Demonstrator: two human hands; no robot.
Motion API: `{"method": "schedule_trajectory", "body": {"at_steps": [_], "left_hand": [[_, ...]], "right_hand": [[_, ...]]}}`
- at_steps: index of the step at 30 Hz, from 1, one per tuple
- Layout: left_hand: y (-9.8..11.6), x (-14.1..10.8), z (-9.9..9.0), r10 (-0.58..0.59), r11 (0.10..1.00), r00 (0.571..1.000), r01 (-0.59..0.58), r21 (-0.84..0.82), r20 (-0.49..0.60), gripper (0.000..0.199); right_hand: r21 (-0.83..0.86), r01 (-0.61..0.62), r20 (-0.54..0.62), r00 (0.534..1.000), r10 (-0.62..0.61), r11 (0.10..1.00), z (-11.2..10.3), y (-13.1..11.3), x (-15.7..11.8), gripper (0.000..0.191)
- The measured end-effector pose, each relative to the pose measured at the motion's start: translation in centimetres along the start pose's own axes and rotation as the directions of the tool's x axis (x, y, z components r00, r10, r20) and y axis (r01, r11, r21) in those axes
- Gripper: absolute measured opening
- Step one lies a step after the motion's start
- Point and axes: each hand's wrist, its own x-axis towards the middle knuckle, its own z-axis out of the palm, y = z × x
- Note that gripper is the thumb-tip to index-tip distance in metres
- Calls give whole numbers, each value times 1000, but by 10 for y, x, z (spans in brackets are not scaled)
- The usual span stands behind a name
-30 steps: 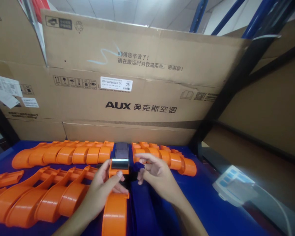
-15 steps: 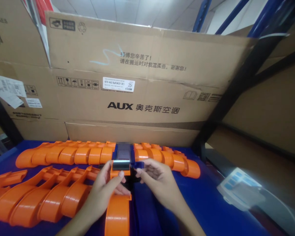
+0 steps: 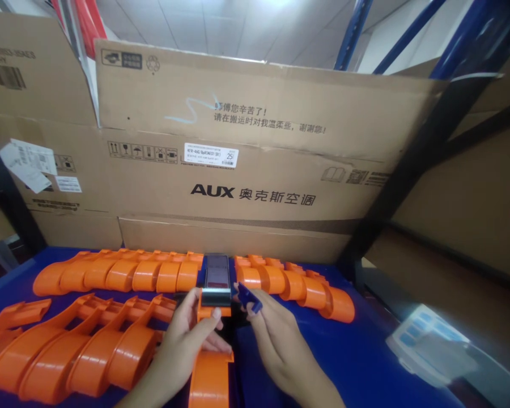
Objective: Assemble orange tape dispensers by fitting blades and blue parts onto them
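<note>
My left hand [image 3: 195,328] grips an orange tape dispenser [image 3: 210,381] at the middle bottom, its thumb on the head near a black part with a toothed silver edge [image 3: 216,290]. Between the fingertips of my right hand [image 3: 272,323] is a small dark blue piece [image 3: 250,298], held just right of the dispenser's head. Behind the head stands a dark rectangular object [image 3: 217,268]. More orange dispensers lie in rows: one at the back left [image 3: 121,276], one at the back right [image 3: 295,285] and one at the front left [image 3: 91,368].
A blue surface [image 3: 323,351] lies under everything. Large cardboard panels [image 3: 255,136] stand behind it, with a dark rack post [image 3: 391,181] to the right. At the right edge is a pale device with light-blue panels [image 3: 429,345].
My right hand has turned and drawn slightly away from the dispenser, tilting the dark blue piece. My left hand keeps its hold. The whole view has shifted a little.
</note>
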Motion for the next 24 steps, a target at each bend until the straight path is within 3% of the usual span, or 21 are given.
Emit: {"method": "schedule_trajectory", "body": {"at_steps": [5, 8, 11, 24], "left_hand": [[3, 1, 0, -12, 1000, 1000, 12, -14, -5, 40], [5, 1, -1, -18, 999, 1000, 17, -29, -9, 38], [5, 1, -1, -27, 998, 999, 25, -49, -30, 41], [0, 2, -2, 13, 1000, 1000, -14, -19, -19, 37]], "right_hand": [[-31, 5, -131, 991, -9, 1000, 3, 3, -2, 32], [41, -66, -178, 981, 72, 997, 8, 0, -2, 16], [81, -115, -149, 981, 126, 990, 12, -5, 0, 5], [-12, -33, -36, 999, 33, 999, 17, 1, 0, 14]]}}
